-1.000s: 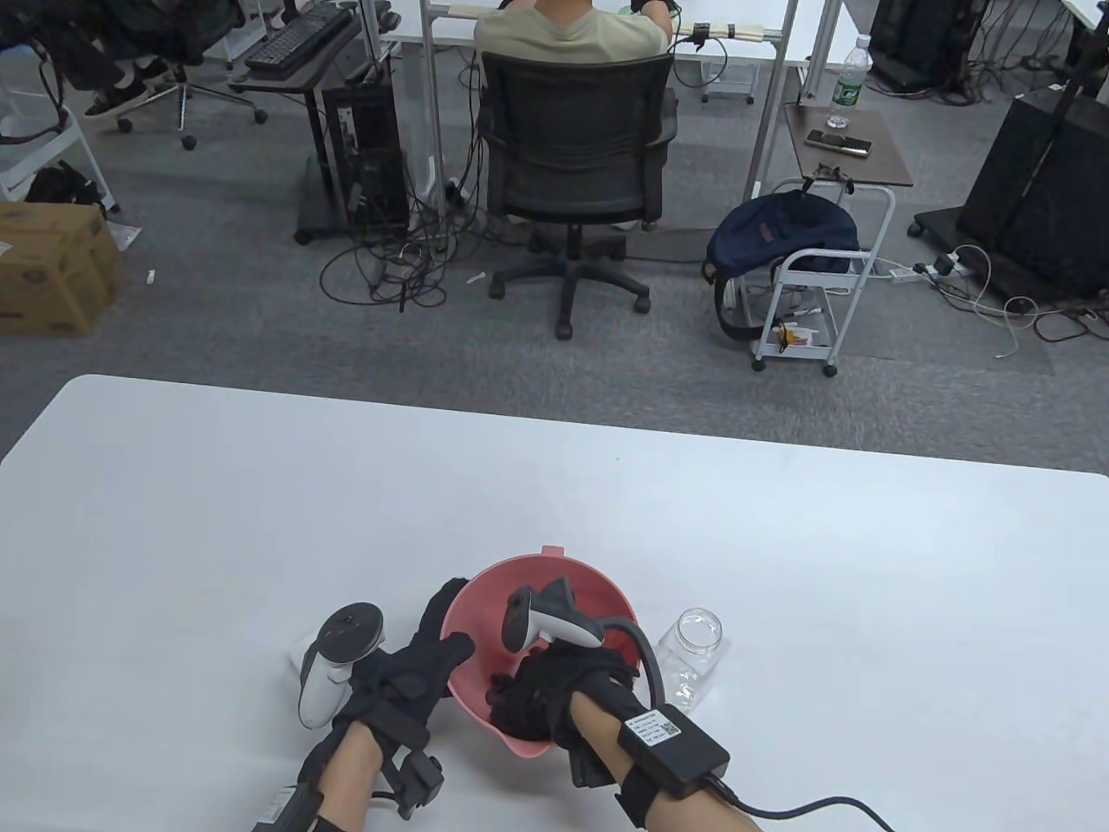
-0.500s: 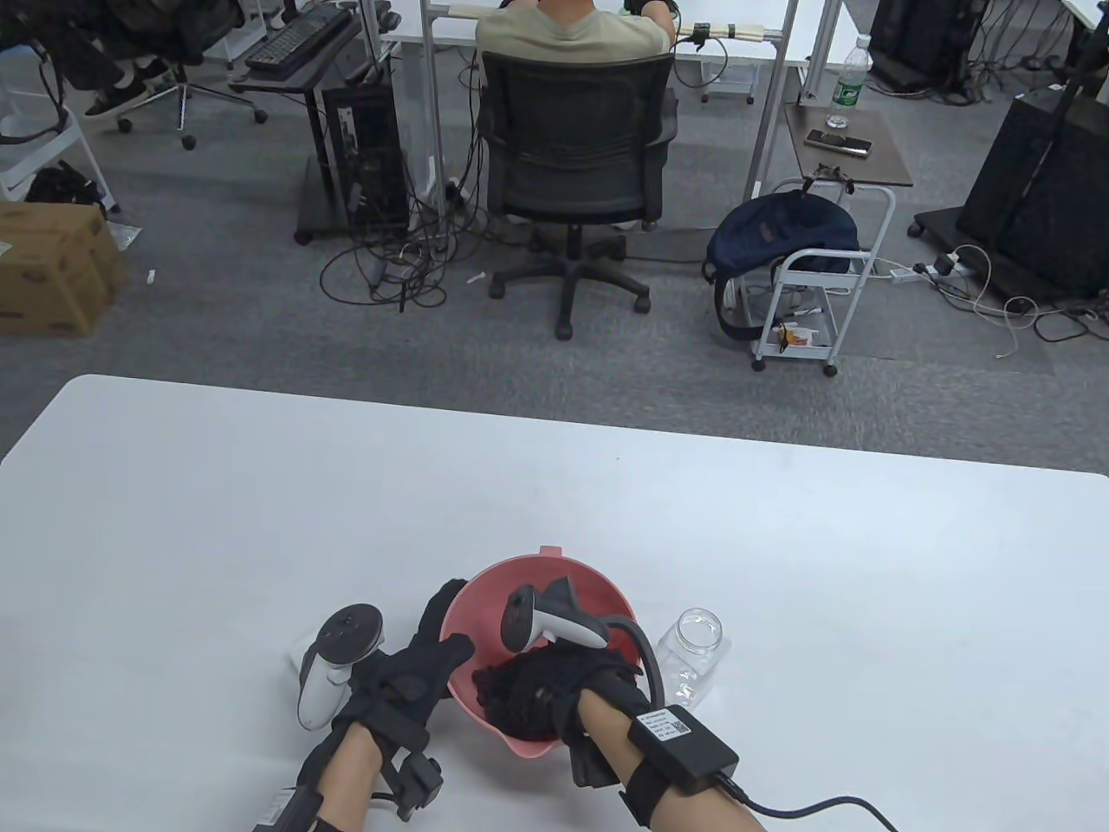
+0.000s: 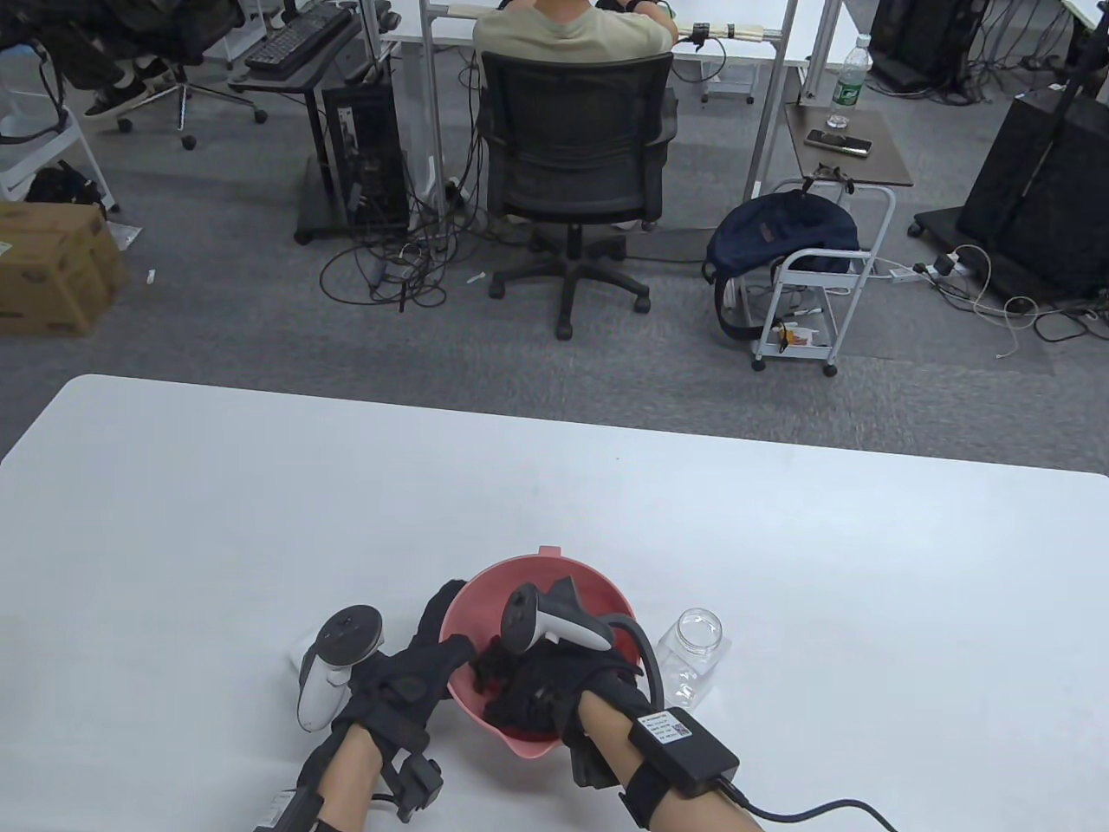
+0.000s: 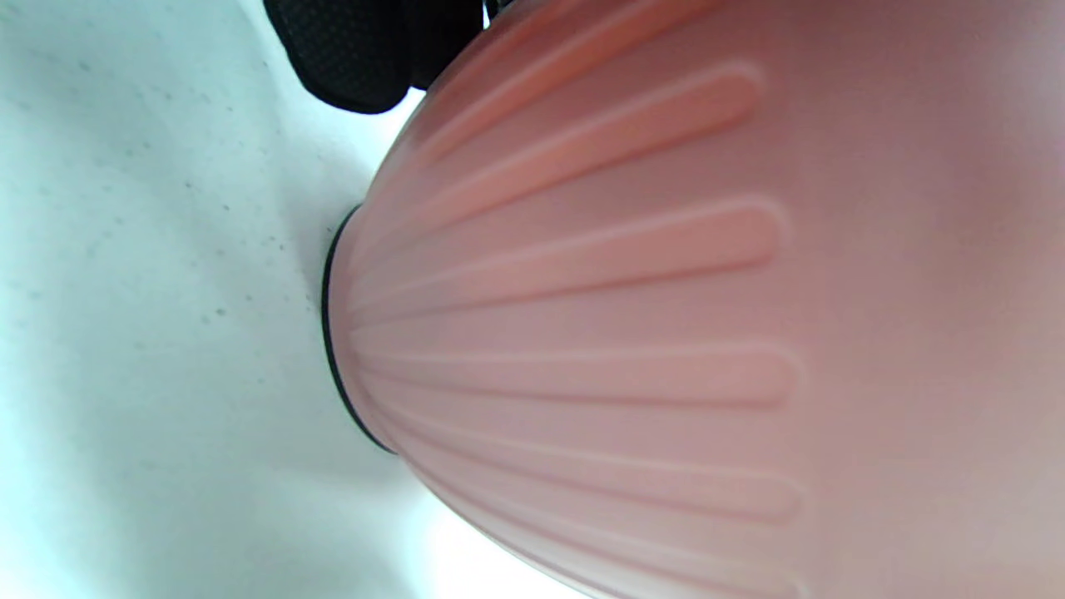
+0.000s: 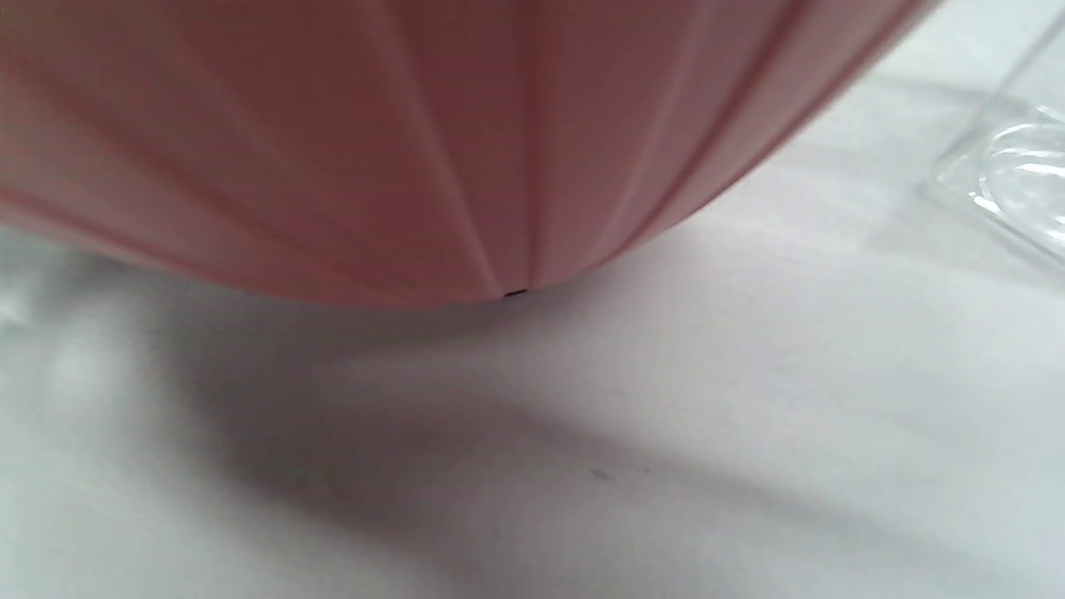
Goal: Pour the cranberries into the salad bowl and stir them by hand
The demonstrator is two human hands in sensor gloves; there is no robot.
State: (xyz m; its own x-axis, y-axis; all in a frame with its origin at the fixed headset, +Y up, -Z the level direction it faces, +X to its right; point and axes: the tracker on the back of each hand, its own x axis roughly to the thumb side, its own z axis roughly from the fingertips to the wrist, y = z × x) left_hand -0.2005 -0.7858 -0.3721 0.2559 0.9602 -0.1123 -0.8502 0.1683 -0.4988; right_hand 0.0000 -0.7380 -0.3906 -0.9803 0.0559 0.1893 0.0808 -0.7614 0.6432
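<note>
The pink salad bowl (image 3: 598,585) stands near the table's front edge. My left hand (image 3: 433,646) grips its left rim, thumb over the edge and fingers round the outside. My right hand (image 3: 520,680) is down inside the bowl, its fingers (image 3: 487,666) reaching loosely toward the left wall among dark cranberries that it mostly hides. In the left wrist view the bowl's ribbed outer wall (image 4: 666,333) fills the frame, with a gloved fingertip (image 4: 366,50) at the top. The right wrist view shows the bowl's underside (image 5: 416,150) and the table.
An empty clear jar (image 3: 690,652) stands just right of the bowl; the jar (image 5: 1015,175) also shows at the right wrist view's edge. The white table (image 3: 260,520) stretches far and to both sides. Beyond it are an office chair (image 3: 572,147) and a seated person.
My right hand has shifted inside the bowl, its fingers sweeping from the near side toward the left wall. The left hand, bowl and jar have stayed put.
</note>
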